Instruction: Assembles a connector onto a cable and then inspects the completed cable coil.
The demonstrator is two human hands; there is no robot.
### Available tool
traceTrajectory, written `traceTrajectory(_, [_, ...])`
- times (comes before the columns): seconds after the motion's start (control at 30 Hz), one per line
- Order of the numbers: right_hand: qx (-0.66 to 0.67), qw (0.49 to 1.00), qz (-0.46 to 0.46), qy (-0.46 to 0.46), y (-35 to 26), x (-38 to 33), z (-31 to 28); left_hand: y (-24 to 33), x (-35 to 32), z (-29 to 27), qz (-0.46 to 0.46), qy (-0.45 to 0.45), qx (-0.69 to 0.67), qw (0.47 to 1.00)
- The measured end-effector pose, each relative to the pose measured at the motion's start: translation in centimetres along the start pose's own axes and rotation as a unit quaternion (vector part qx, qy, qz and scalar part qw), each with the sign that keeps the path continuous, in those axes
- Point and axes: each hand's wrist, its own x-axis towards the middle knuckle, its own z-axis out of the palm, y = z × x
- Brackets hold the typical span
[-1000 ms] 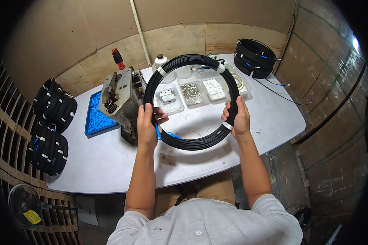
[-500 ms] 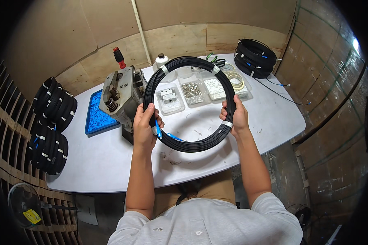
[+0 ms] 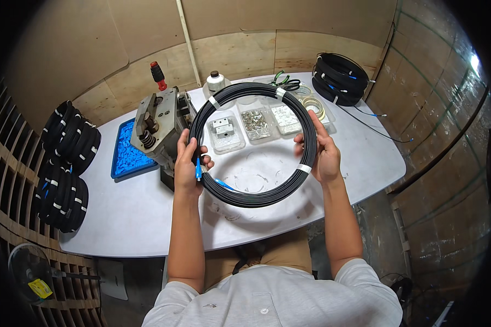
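A coil of black cable (image 3: 255, 200) hangs upright over the table between my hands, bound with several white ties. My left hand (image 3: 188, 166) grips its left side, thumb in front and fingertips curled through the ring. A blue cable connector (image 3: 198, 170) lies beside the left fingers, and another blue connector end (image 3: 223, 185) rests along the ring's lower inside. My right hand (image 3: 327, 158) is loosely around the right side; its thumb points upward along the cable, and its blurred fingertips show inside the ring. A white tie (image 3: 304, 168) sits just below that hand.
A metal press-like machine (image 3: 161, 122) stands left, beside a blue tray (image 3: 138, 174) of small blue parts. Clear boxes of small parts (image 3: 256, 124), tape rolls (image 3: 312, 107) and a white bottle (image 3: 216, 83) are behind the ring. More black coils stand left (image 3: 71, 139) and far right (image 3: 341, 76).
The coil has come down slightly and tilted. My right hand has loosened, its thumb and fingers spreading more. My left hand has shifted a little left, with the blue connector beside it.
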Motion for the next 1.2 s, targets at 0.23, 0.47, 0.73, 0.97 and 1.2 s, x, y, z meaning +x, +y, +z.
traceTrajectory(0.23, [-0.078, 0.997, -0.019, -0.017, 0.1, 0.1, -2.2, 1.7, -0.2, 0.1, -0.023, -0.056, 0.029, 0.998])
traceTrajectory(0.47, [-0.366, 0.926, -0.093, -0.018, 0.5, 1.0, -5.7, 2.7, 0.0, -0.6, -0.054, -0.137, 0.124, 0.981])
traceTrajectory(0.73, [-0.406, 0.89, -0.096, 0.186, 2.6, 1.0, -6.5, 1.4, -0.1, -0.1, 0.009, -0.121, 0.323, 0.938])
traceTrajectory(0.97, [-0.355, 0.908, -0.114, 0.19, 4.7, 1.0, -5.4, -1.3, 1.7, -1.0, 0.166, -0.075, 0.382, 0.906])
traceTrajectory(1.2, [-0.101, 0.981, -0.009, 0.165, 3.4, 0.3, -1.5, -2.0, 1.1, 0.1, -0.001, -0.119, 0.026, 0.993])
